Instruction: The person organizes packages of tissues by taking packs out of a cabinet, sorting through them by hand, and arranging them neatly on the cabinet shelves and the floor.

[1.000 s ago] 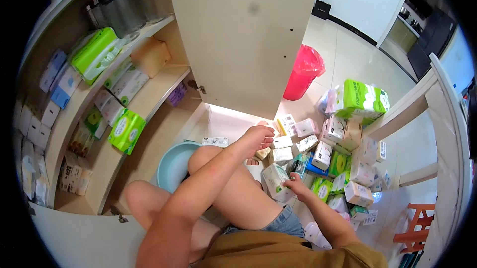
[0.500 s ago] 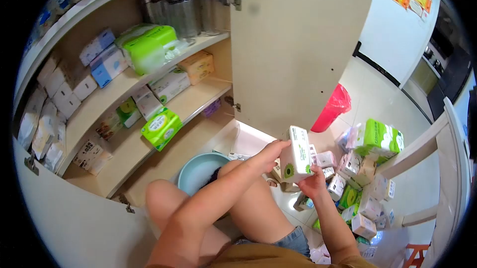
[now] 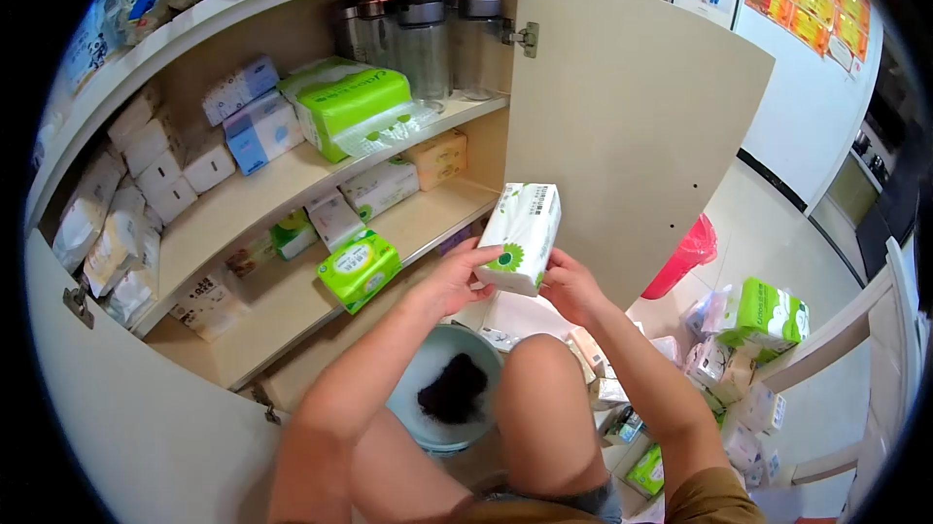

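A white tissue pack [image 3: 521,232] with a green flower print is held up in front of the cabinet door, between both hands. My left hand [image 3: 459,279] grips its lower left side, and my right hand [image 3: 571,287] holds its lower right edge. To the left, a green tissue pack [image 3: 360,269] sits at the edge of the lower shelf [image 3: 282,315], beside a white pack [image 3: 335,220]. A white pack with green print [image 3: 381,188] and an orange pack [image 3: 439,158] stand behind.
The open cabinet door [image 3: 622,116] stands behind my hands. Below are a light blue basin [image 3: 408,398] with something dark in it and my knees. Tissue packs lie on the floor at right, near a pink bin [image 3: 683,257] and a white chair [image 3: 855,368].
The white pack was lifted from the floor pile and moved left and up toward the cabinet. My left hand, earlier without a pack, now holds it too. The view has turned left.
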A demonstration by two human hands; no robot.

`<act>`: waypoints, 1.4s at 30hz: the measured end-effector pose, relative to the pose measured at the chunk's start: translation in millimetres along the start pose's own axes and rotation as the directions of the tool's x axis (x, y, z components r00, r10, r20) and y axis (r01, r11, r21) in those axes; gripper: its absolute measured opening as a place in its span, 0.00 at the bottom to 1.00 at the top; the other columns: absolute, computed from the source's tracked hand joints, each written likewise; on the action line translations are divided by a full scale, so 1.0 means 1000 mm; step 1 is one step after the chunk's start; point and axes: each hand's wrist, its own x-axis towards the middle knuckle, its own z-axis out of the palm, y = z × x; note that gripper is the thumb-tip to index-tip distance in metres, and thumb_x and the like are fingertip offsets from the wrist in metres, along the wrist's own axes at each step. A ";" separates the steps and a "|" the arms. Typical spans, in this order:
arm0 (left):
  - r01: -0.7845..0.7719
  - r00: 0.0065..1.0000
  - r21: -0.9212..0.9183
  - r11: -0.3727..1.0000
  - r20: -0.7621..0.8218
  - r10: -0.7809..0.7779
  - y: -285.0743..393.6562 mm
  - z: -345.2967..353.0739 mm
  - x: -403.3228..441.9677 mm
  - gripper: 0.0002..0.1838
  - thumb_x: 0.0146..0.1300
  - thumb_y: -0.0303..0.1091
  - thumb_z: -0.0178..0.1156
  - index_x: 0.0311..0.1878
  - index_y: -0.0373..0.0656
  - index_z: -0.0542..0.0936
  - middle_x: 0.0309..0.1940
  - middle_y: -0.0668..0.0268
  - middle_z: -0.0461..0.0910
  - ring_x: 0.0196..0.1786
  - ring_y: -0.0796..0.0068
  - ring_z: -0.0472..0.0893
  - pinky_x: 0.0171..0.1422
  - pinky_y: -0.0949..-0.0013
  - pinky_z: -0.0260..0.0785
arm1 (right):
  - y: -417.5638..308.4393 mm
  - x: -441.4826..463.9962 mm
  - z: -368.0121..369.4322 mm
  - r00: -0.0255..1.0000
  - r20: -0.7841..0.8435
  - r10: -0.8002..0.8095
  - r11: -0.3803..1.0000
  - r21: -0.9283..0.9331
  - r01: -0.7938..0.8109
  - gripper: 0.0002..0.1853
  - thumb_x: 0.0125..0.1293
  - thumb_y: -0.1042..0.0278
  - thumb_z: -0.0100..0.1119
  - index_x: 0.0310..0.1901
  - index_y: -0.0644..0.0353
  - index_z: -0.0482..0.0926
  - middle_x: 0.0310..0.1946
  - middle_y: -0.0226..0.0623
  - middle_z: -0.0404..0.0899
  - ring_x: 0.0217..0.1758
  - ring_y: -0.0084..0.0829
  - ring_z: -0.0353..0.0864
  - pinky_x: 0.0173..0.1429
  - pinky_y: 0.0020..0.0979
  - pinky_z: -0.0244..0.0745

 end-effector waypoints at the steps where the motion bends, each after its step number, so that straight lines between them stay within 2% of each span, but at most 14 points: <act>1: -0.042 0.999 0.000 0.999 -0.026 0.042 0.004 -0.008 0.000 0.26 0.47 0.40 0.59 0.51 0.57 0.64 0.42 0.71 0.68 0.43 0.75 0.66 0.43 0.64 0.59 | -0.001 0.009 0.006 0.999 0.038 -0.012 1.000 0.015 0.011 0.27 0.47 0.77 0.44 0.54 0.62 0.58 0.47 0.35 0.65 0.50 0.29 0.65 0.53 0.33 0.59; 7: -0.159 0.972 0.079 0.984 -0.162 0.170 0.019 -0.027 -0.006 0.29 0.46 0.38 0.60 0.54 0.51 0.62 0.43 0.70 0.68 0.42 0.77 0.67 0.44 0.70 0.56 | -0.018 0.058 0.032 0.973 0.139 0.185 0.968 0.146 -0.205 0.24 0.53 0.65 0.45 0.53 0.59 0.59 0.47 0.36 0.67 0.49 0.31 0.65 0.53 0.37 0.59; 12: -0.206 0.949 0.132 0.970 -0.216 0.231 0.023 -0.052 -0.001 0.29 0.47 0.38 0.58 0.54 0.48 0.62 0.45 0.69 0.68 0.44 0.75 0.68 0.47 0.68 0.57 | -0.016 0.088 0.066 0.981 -0.010 0.193 0.980 -0.051 -0.193 0.26 0.55 0.52 0.48 0.53 0.58 0.61 0.47 0.36 0.67 0.49 0.34 0.66 0.53 0.42 0.60; 14: -0.389 0.866 -0.006 0.921 -0.344 0.364 0.025 -0.060 0.005 0.21 0.50 0.36 0.56 0.49 0.48 0.66 0.38 0.69 0.70 0.41 0.77 0.67 0.46 0.70 0.58 | -0.007 0.116 0.063 0.976 0.041 0.213 0.977 0.004 -0.213 0.28 0.55 0.53 0.49 0.54 0.58 0.58 0.49 0.37 0.65 0.50 0.36 0.66 0.51 0.43 0.61; 16: -0.433 0.834 0.004 0.902 -0.377 0.402 0.027 -0.072 0.013 0.21 0.51 0.37 0.56 0.50 0.48 0.65 0.42 0.67 0.68 0.44 0.74 0.66 0.50 0.65 0.58 | 0.006 0.141 0.065 0.978 0.010 0.208 0.937 0.284 -0.202 0.29 0.54 0.54 0.50 0.56 0.56 0.56 0.50 0.38 0.63 0.50 0.36 0.66 0.51 0.41 0.61; 20: -0.384 0.779 -0.118 0.916 -0.574 0.252 0.038 -0.063 0.009 0.28 0.51 0.38 0.57 0.53 0.48 0.57 0.49 0.64 0.61 0.52 0.67 0.63 0.54 0.52 0.56 | 0.010 0.144 0.100 0.989 -0.086 0.118 0.975 0.198 -0.099 0.30 0.56 0.53 0.48 0.56 0.59 0.55 0.51 0.43 0.63 0.50 0.39 0.65 0.52 0.41 0.61; 21: -0.408 0.800 -0.154 0.900 -0.535 0.271 0.039 -0.067 0.012 0.29 0.50 0.37 0.58 0.54 0.48 0.55 0.49 0.63 0.62 0.51 0.65 0.63 0.52 0.52 0.58 | 0.013 0.148 0.109 0.995 0.042 0.089 0.964 0.248 -0.097 0.30 0.54 0.52 0.50 0.56 0.58 0.55 0.49 0.42 0.63 0.51 0.38 0.63 0.53 0.40 0.59; 24: -0.484 0.688 -0.172 0.858 -0.680 0.252 0.049 -0.076 0.017 0.24 0.48 0.32 0.58 0.49 0.48 0.61 0.44 0.63 0.65 0.44 0.70 0.67 0.38 0.61 0.66 | 0.023 0.160 0.125 0.999 0.020 0.048 0.980 0.190 -0.051 0.29 0.54 0.53 0.52 0.55 0.56 0.57 0.48 0.38 0.64 0.48 0.35 0.64 0.53 0.38 0.58; 26: -0.503 0.758 -0.224 0.835 -0.579 0.300 0.055 -0.117 0.028 0.16 0.48 0.33 0.59 0.42 0.49 0.68 0.38 0.64 0.68 0.41 0.73 0.67 0.37 0.65 0.65 | 0.026 0.177 0.123 0.989 0.127 0.081 0.975 0.194 -0.105 0.32 0.53 0.56 0.53 0.58 0.52 0.52 0.50 0.37 0.61 0.48 0.34 0.63 0.52 0.39 0.59; 28: -0.525 0.755 -0.199 0.828 -0.558 0.345 0.069 -0.117 0.015 0.12 0.48 0.34 0.58 0.38 0.49 0.71 0.35 0.67 0.69 0.39 0.74 0.67 0.35 0.69 0.64 | 0.022 0.178 0.137 0.996 -0.070 -0.056 0.981 0.180 0.068 0.36 0.53 0.60 0.53 0.61 0.46 0.45 0.53 0.37 0.56 0.48 0.33 0.62 0.51 0.41 0.60; 30: -0.609 0.600 -0.050 0.792 -0.682 0.418 0.078 -0.122 0.013 0.13 0.49 0.35 0.58 0.39 0.48 0.70 0.35 0.68 0.69 0.38 0.75 0.67 0.34 0.70 0.64 | 0.017 0.185 0.137 0.995 -0.043 -0.089 0.975 0.200 0.096 0.39 0.53 0.65 0.51 0.62 0.42 0.38 0.56 0.35 0.52 0.49 0.32 0.62 0.51 0.42 0.61; 32: -0.608 0.558 -0.027 0.793 -0.725 0.404 0.076 -0.148 0.028 0.12 0.49 0.34 0.58 0.38 0.48 0.70 0.34 0.69 0.68 0.37 0.76 0.67 0.35 0.70 0.66 | 0.015 0.191 0.133 0.981 0.116 -0.155 0.982 0.126 0.140 0.38 0.53 0.70 0.49 0.62 0.43 0.39 0.58 0.34 0.49 0.51 0.31 0.61 0.51 0.41 0.61; 39: -0.708 0.501 -0.106 0.698 -0.772 0.391 0.074 -0.165 0.048 0.10 0.53 0.29 0.53 0.40 0.44 0.70 0.37 0.68 0.68 0.39 0.75 0.67 0.44 0.65 0.70 | 0.034 0.209 0.139 0.967 0.156 -0.203 0.979 0.002 0.205 0.38 0.48 0.81 0.45 0.62 0.49 0.45 0.62 0.32 0.45 0.57 0.37 0.55 0.52 0.25 0.60; 42: -0.778 0.411 -0.058 0.626 -0.801 0.435 0.073 -0.160 0.053 0.11 0.54 0.29 0.53 0.42 0.44 0.70 0.39 0.68 0.68 0.41 0.74 0.67 0.44 0.67 0.69 | 0.045 0.218 0.139 0.942 0.201 -0.270 0.950 -0.101 0.294 0.38 0.47 0.81 0.45 0.62 0.52 0.44 0.63 0.37 0.41 0.61 0.39 0.51 0.57 0.29 0.56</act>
